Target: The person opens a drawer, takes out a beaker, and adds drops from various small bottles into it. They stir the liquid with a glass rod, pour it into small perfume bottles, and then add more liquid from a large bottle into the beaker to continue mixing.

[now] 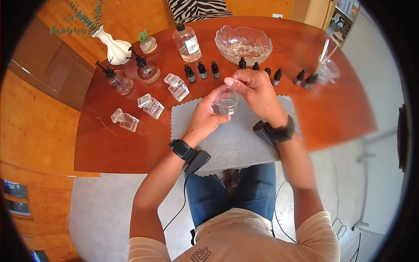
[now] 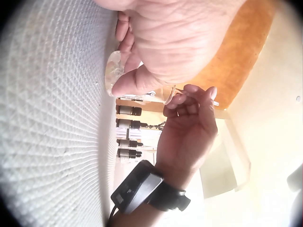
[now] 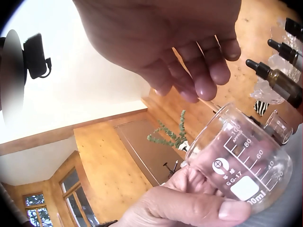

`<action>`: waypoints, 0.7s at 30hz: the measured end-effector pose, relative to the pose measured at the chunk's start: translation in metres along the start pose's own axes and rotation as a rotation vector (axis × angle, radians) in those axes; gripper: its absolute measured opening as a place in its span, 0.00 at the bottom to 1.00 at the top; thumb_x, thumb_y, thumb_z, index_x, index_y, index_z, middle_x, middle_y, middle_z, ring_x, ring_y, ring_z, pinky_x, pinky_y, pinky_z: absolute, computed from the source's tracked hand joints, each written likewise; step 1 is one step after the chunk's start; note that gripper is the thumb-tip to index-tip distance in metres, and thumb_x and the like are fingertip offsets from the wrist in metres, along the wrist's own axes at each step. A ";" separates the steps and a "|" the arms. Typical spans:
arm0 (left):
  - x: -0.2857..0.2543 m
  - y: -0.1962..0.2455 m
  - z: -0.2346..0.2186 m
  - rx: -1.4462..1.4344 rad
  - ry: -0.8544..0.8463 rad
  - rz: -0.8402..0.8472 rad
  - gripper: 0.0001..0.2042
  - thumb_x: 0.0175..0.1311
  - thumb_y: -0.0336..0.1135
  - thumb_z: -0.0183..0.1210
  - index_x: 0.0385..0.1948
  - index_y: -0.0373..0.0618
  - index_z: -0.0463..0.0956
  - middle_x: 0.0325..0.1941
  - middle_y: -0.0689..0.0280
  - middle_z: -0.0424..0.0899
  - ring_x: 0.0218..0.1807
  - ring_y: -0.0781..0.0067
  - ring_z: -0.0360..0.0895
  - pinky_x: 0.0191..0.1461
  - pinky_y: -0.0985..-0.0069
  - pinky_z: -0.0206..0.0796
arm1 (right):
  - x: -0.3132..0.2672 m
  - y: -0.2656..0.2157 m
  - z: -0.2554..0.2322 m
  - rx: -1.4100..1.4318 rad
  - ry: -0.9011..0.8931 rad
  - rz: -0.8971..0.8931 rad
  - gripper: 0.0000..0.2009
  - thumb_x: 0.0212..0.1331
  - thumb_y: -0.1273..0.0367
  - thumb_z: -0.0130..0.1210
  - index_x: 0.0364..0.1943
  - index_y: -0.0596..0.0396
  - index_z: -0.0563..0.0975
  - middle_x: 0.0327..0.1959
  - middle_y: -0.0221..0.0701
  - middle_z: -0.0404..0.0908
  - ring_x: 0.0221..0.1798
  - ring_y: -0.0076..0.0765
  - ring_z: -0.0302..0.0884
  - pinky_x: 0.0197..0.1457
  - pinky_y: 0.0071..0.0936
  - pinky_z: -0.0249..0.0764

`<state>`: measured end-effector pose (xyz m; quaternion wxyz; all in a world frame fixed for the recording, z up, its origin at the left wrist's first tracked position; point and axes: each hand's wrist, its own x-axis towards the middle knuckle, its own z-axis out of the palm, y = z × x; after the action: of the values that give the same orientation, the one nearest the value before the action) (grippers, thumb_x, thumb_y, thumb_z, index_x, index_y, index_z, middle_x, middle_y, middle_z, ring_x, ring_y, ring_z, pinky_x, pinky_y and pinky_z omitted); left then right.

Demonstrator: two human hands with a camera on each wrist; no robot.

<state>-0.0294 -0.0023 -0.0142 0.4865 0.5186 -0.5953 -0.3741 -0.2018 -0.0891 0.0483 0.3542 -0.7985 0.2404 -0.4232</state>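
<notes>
A clear glass beaker [image 1: 228,106] is held above the grey mat by my left hand [image 1: 205,117], thumb on one side and fingers round the other. White volume marks show on the beaker [image 3: 246,165] in the right wrist view, and its inside looks clear. My right hand [image 1: 258,94] is over the beaker's rim, fingers bent and thumb against them. It pinches a thin stick, whose pale end [image 2: 216,103] pokes out past the fingers in the left wrist view. Most of the stick is hidden by the fingers.
Several black-capped dropper bottles [image 1: 201,70] stand behind the mat [image 1: 209,144]. Square glass bottles [image 1: 151,106] and pump bottles [image 1: 120,82] are at the left. Farther back are a large bottle [image 1: 187,43], a glass bowl [image 1: 243,46] and a white vase [image 1: 117,48].
</notes>
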 end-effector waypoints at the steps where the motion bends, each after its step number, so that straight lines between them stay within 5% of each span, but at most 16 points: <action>1: 0.000 0.000 0.000 -0.009 0.001 -0.009 0.42 0.48 0.20 0.68 0.73 0.45 0.67 0.64 0.59 0.82 0.69 0.65 0.75 0.70 0.68 0.67 | 0.000 0.001 -0.001 -0.013 -0.017 0.015 0.20 0.68 0.63 0.63 0.23 0.65 0.74 0.15 0.37 0.64 0.21 0.35 0.54 0.25 0.34 0.58; 10: 0.001 0.004 0.001 -0.027 -0.007 -0.042 0.43 0.47 0.22 0.69 0.73 0.39 0.65 0.64 0.59 0.80 0.69 0.65 0.73 0.74 0.65 0.61 | -0.001 -0.007 -0.002 0.061 -0.034 0.068 0.19 0.69 0.64 0.62 0.23 0.65 0.75 0.15 0.38 0.68 0.20 0.31 0.57 0.25 0.34 0.61; 13: 0.001 0.002 0.001 -0.037 -0.005 -0.036 0.42 0.47 0.22 0.69 0.73 0.38 0.66 0.63 0.59 0.80 0.69 0.65 0.73 0.74 0.66 0.61 | -0.001 -0.007 0.002 0.068 0.048 0.004 0.18 0.69 0.65 0.62 0.24 0.65 0.77 0.16 0.39 0.73 0.19 0.31 0.65 0.26 0.32 0.66; 16: 0.000 0.003 0.002 -0.058 0.000 -0.044 0.42 0.48 0.22 0.70 0.72 0.39 0.66 0.63 0.60 0.80 0.68 0.65 0.72 0.74 0.66 0.61 | 0.000 -0.005 -0.003 0.101 -0.050 0.060 0.18 0.69 0.65 0.62 0.25 0.65 0.78 0.17 0.39 0.78 0.21 0.30 0.75 0.28 0.31 0.70; 21: 0.000 0.006 0.003 -0.021 -0.001 -0.055 0.42 0.48 0.22 0.70 0.72 0.39 0.67 0.64 0.61 0.79 0.67 0.65 0.72 0.73 0.66 0.62 | -0.001 0.001 0.002 0.160 -0.009 0.047 0.17 0.69 0.64 0.62 0.26 0.65 0.79 0.18 0.39 0.79 0.22 0.27 0.76 0.28 0.31 0.69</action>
<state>-0.0334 -0.0016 -0.0093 0.4809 0.5295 -0.5772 -0.3939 -0.2008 -0.0886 0.0465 0.4278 -0.7637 0.2229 -0.4290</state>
